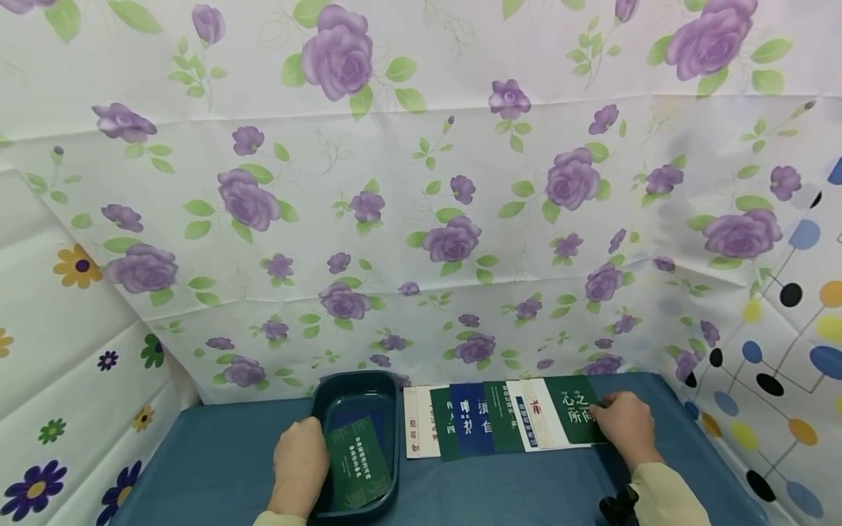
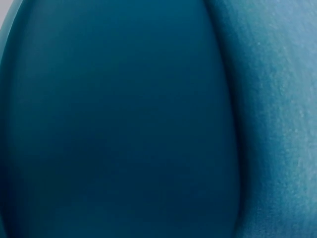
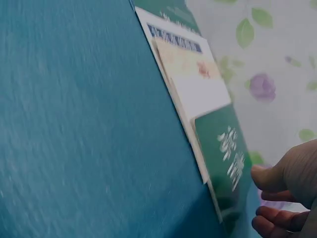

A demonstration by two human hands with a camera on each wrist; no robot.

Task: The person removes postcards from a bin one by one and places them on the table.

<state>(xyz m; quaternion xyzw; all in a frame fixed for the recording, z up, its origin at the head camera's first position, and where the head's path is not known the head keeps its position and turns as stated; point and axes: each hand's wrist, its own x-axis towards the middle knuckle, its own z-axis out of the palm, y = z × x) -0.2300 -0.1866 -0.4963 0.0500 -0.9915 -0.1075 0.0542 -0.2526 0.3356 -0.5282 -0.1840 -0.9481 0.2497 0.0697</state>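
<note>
My left hand (image 1: 300, 462) grips the left rim of a dark teal tray (image 1: 397, 453). Inside the tray lies a green card (image 1: 358, 462) with white writing, partly over a blue one. The left wrist view is filled by the tray's smooth wall (image 2: 124, 109), and no fingers show there. To the tray's right, several cards overlap in a row, among them a blue card (image 1: 472, 420) and a white card (image 1: 544, 416). My right hand (image 1: 628, 424) is at the right edge of the rightmost green card (image 1: 574, 409). In the right wrist view, its thumb and loosely bent fingers are apart beside that card.
A blue cloth (image 1: 493, 493) covers the table. Behind it hangs a white curtain (image 1: 408, 183) with purple roses, close to the cards' far edge. Patterned sheets also close off the left and right sides. A small black object (image 1: 618, 505) is by the right sleeve.
</note>
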